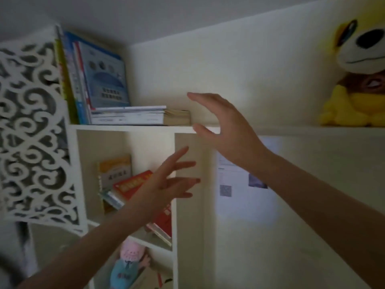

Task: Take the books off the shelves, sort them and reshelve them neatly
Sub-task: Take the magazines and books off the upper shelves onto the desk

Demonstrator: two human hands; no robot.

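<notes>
Both yr hands are empty & spread wide, fingers straight, nothing gripped. Yr right hand [220,126] is up at the top shelf [125,127] edge. It makes a wide C facing the flat stack [135,117] of books, just beside its right end; can't tell if it touches. Prob. lined up to take the stack w/ thumb under, fingers over. Yr left hand [168,182] is lower, in front of the middle compartment, likely ready to support from below.

Upright books [98,76] lean left on the fretwork side panel [31,122]. The flat stack butts vs. their feet, so it acts as a bookend & stops them sliding. Middle-shelf books [123,180] slump at an angle w/ no support. Sorting looks not begun: all books on shelves. Yellow plush toy [354,80] sits far right on the same ledge, well apart.
</notes>
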